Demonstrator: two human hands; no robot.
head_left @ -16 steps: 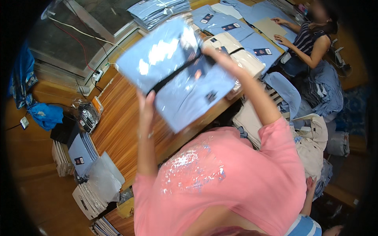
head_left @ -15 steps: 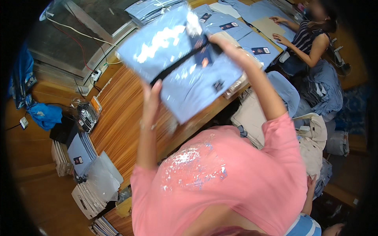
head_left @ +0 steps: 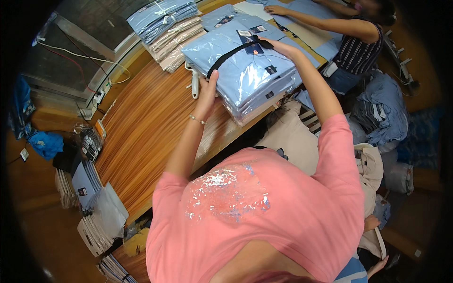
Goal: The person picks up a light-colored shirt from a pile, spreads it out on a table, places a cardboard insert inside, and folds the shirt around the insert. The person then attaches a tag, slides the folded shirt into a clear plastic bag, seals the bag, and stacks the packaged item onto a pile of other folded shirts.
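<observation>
L hand (head_left: 207, 92) & R hand (head_left: 278, 46) fingers grip the strapped stack of bagged blue shirts (head_left: 245, 70) at opposite edges; keep it level, lower flat onto table (head_left: 141, 127) w/o tilting.

Between your left hand (head_left: 207, 92) and right hand (head_left: 278, 46), the stack of packed shirts (head_left: 245, 70) is light blue cloth under glossy, crinkled clear plastic, crossed by a matt black strap (head_left: 231, 54). Under your left hand, the table (head_left: 146, 127) is smooth, striped wood with a soft sheen. Beyond your left hand, the tied bundles (head_left: 165, 23) show the same shiny plastic.
</observation>
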